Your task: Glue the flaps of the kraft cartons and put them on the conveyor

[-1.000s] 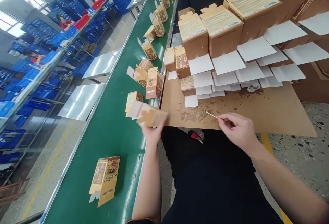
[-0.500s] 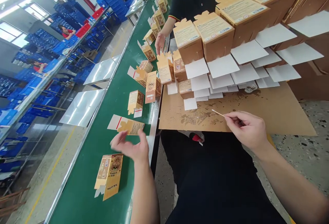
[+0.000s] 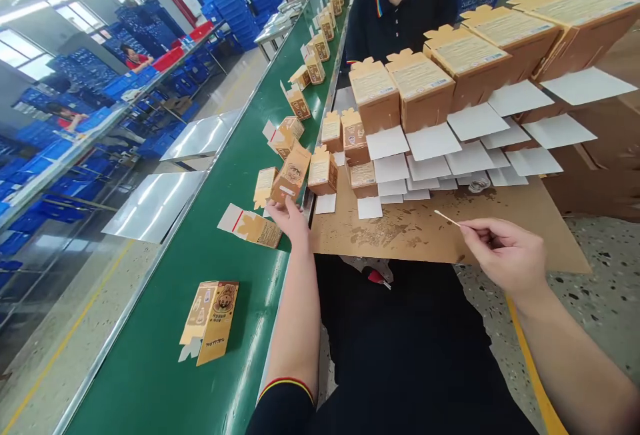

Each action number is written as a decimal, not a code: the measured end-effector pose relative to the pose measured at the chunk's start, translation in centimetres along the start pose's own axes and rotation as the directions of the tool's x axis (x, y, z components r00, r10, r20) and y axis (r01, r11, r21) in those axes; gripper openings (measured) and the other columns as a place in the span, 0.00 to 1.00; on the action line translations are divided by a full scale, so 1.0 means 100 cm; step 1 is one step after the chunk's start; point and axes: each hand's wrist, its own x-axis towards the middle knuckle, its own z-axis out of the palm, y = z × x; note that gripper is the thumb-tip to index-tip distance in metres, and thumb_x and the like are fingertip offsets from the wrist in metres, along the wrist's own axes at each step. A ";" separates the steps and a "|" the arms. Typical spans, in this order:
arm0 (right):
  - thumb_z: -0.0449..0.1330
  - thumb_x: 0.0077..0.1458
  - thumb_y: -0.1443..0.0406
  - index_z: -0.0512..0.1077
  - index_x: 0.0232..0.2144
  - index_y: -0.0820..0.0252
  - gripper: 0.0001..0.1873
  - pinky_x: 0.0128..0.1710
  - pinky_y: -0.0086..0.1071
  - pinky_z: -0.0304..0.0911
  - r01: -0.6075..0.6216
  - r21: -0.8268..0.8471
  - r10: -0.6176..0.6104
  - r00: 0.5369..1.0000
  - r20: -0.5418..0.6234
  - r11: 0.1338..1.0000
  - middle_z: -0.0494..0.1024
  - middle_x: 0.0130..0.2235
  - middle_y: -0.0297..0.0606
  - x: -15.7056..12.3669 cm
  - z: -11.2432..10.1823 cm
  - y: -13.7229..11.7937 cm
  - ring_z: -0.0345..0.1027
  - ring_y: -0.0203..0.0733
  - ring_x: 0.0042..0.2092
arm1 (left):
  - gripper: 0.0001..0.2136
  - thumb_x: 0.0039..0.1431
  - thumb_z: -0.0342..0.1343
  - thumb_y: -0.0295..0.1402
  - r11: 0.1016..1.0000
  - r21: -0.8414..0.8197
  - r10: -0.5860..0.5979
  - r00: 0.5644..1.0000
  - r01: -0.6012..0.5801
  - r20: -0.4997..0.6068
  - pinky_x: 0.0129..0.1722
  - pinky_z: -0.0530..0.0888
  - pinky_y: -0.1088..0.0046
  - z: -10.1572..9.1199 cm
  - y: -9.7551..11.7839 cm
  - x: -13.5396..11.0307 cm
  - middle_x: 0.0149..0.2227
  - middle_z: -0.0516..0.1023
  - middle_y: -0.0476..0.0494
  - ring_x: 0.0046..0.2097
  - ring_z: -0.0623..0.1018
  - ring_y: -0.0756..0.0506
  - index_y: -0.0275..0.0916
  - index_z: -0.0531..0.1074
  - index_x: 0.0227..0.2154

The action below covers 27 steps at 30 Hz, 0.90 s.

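Note:
My left hand (image 3: 290, 219) reaches onto the green conveyor belt and grips the lower end of a brown printed carton (image 3: 292, 170), which tilts. Beside it on the belt lie an open-flapped carton (image 3: 257, 227) and another carton (image 3: 265, 186). Between the thumb and fingers of my right hand (image 3: 503, 248) is a thin cotton swab (image 3: 447, 217), its white tip pointing left over the cardboard sheet (image 3: 400, 232). Dark wet-looking smears mark that sheet. A single carton (image 3: 213, 318) stands nearer me on the belt.
Stacked cartons with white flaps (image 3: 430, 88) fill the right side of the cardboard. A small carton (image 3: 323, 172) stands at the belt's edge. More cartons line the belt (image 3: 165, 355) further off. A co-worker in a dark shirt (image 3: 400, 22) sits across.
My left hand has moved forward from the nearer part of the belt and taken hold of a carton, which now leans. My right hand has shifted slightly right with the swab. The co-worker's hand has withdrawn.

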 end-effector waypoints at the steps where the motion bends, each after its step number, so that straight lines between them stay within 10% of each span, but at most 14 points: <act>1: 0.71 0.60 0.55 0.87 0.33 0.56 0.12 0.31 0.35 0.78 -0.023 -0.003 0.023 1.000 -0.018 1.000 0.84 0.29 0.40 -0.001 -0.004 0.005 0.77 0.43 0.29 | 0.10 0.74 0.63 0.38 0.985 0.065 0.158 0.987 -0.159 0.012 0.46 0.78 0.70 -0.012 -0.001 -0.004 0.46 0.74 0.47 0.43 0.78 0.48 0.44 0.69 0.50; 5: 0.72 0.58 0.54 0.87 0.32 0.54 0.11 0.30 0.37 0.78 -0.099 -0.009 0.098 0.991 -0.095 0.995 0.83 0.29 0.41 -0.008 -0.016 0.017 0.76 0.44 0.28 | 0.07 0.73 0.61 0.37 0.776 0.256 0.527 0.816 -0.576 0.237 0.57 0.77 0.61 -0.059 -0.009 -0.038 0.48 0.71 0.40 0.53 0.76 0.40 0.42 0.78 0.46; 14: 0.66 0.57 0.67 0.81 0.31 0.57 0.03 0.35 0.35 0.70 -0.078 -0.324 0.039 0.991 -0.126 0.943 0.80 0.28 0.40 0.029 -0.037 0.023 0.72 0.41 0.30 | 0.15 0.55 0.57 0.25 0.703 0.346 0.401 0.749 -0.621 0.528 0.60 0.78 0.52 -0.132 -0.023 -0.090 0.50 0.76 0.36 0.56 0.78 0.37 0.43 0.84 0.42; 20: 0.65 0.54 0.74 0.70 0.22 0.55 0.14 0.34 0.33 0.58 0.008 -0.518 0.060 0.992 0.114 0.855 0.76 0.25 0.36 0.088 -0.039 0.039 0.65 0.38 0.30 | 0.18 0.63 0.60 0.40 0.925 0.345 0.078 0.967 -0.161 0.243 0.50 0.81 0.61 -0.104 -0.010 -0.030 0.50 0.79 0.41 0.45 0.82 0.42 0.43 0.76 0.55; 27: 0.65 0.55 0.74 0.66 0.19 0.53 0.18 0.29 0.34 0.50 0.138 -0.538 -0.011 0.972 0.233 0.832 0.73 0.23 0.36 0.108 -0.030 0.053 0.59 0.38 0.26 | 0.25 0.67 0.64 0.59 0.877 0.448 -0.127 0.817 -0.171 0.562 0.66 0.79 0.46 -0.078 0.004 -0.030 0.53 0.86 0.32 0.60 0.83 0.28 0.41 0.85 0.47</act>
